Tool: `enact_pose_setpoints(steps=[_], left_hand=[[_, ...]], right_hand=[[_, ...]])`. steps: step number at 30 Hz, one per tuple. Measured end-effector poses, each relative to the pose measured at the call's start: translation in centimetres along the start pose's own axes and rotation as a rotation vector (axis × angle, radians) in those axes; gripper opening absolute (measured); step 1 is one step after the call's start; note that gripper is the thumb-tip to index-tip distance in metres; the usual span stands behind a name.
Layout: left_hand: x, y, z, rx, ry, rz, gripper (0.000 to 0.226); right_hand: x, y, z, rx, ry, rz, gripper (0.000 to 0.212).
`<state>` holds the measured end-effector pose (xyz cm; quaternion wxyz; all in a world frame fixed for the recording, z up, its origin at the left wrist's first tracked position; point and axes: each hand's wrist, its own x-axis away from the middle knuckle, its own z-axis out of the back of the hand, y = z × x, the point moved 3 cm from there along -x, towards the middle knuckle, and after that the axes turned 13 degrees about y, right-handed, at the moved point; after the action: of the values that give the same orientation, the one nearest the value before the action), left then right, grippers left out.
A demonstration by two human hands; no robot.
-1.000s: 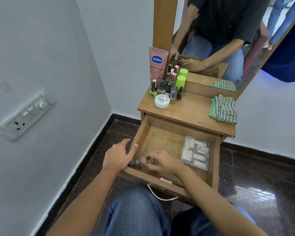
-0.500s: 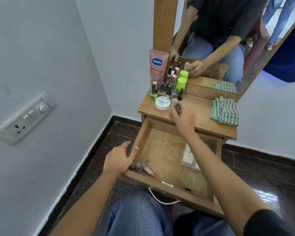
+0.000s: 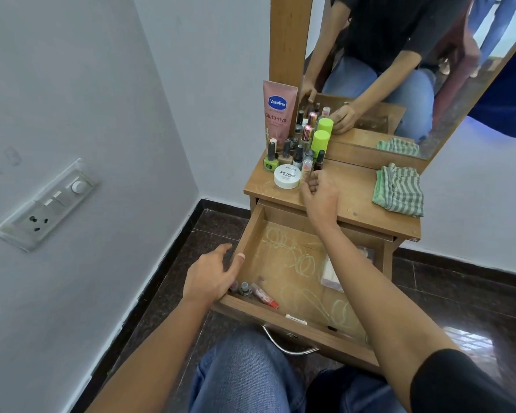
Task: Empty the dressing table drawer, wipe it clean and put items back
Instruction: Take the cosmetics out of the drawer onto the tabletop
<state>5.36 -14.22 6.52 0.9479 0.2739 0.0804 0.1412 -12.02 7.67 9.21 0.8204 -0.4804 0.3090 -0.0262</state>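
While the left hand rests on the left wall of the pulled-out drawer, thumb inside and fingers loose outside, small bottles and a red-capped tube lie in its front-left corner. The right hand hovers over the tabletop beside the nail polish cluster, fingers loosely curled, holding nothing. A green striped cloth lies far right.

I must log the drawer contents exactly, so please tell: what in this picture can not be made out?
- Head view: clear box in the drawer, mostly hidden by the right forearm; contents unreadable.
- Head view: small bottles at the drawer's near-left corner, one partly under the left hand; count uncertain.
- Head view: labels of the tabletop bottles, too small.
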Motion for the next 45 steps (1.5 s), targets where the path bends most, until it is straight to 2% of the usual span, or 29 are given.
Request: enact_pose_setpoints(steps=[7,11,13,15,17,19,21,24,31,35,37,41,43,45], left_hand=[[0.0,0.1,0.1,-0.014,0.006,0.008,0.059],[0.0,0.1,0.2,-0.010,-0.001,0.013,0.060],[0.1,0.1,0.2,-0.009,0.000,0.011,0.059],[0.1,0.2,0.2,-0.012,0.007,0.004,0.057],[0.1,0.3,0.3,-0.024,0.011,-0.001,0.057],[0.1,0.2,0.2,-0.033,0.018,-0.004,0.056],[0.1,0.1,0.2,-0.028,0.023,0.000,0.056],[0.0,-0.1,0.0,-0.011,0.020,-0.002,0.058],[-0.1,-0.1,0.0,-0.019,0.027,0.002,0.057],[-0.1,-0.3,-0.2,-0.012,0.006,0.002,0.059],[-0.2,-0.4,-0.3,-0.006,0.003,0.006,0.059],[-0.1,-0.3,-0.2,-0.013,0.014,0.000,0.057],[0.0,-0.2,-0.1,-0.003,0.012,0.005,0.056],[0.1,-0.1,0.0,0.009,0.011,0.004,0.056]], right_hand=[[0.0,0.1,0.1,0.014,-0.012,-0.025,0.008],[1.0,-1.0,2.1,-0.186,0.024,-0.085,0.015],[3.3,-1.5,3.4,-0.294,-0.024,-0.067,0.012],[6.9,-1.6,4.0,-0.253,-0.241,0.014,0.007],[11.0,-0.9,3.6,-0.081,-0.662,0.036,0.003],[14.5,0.2,2.7,0.131,-1.063,0.067,0.011],[16.2,0.7,2.1,0.226,-1.176,0.128,0.020],[16.4,0.4,1.7,0.237,-1.128,0.112,0.023],[16.4,-0.3,1.6,0.313,-1.150,0.124,0.015],[14.5,0.3,2.6,0.286,-1.092,0.002,0.008],[12.2,-0.3,3.7,0.144,-0.917,-0.077,0.011],[5.6,-3.1,6.2,-0.226,-0.405,-0.127,0.021],[2.7,-3.5,6.3,-0.265,-0.232,-0.064,0.017],[1.1,-3.1,5.8,-0.241,-0.137,-0.031,0.014]])
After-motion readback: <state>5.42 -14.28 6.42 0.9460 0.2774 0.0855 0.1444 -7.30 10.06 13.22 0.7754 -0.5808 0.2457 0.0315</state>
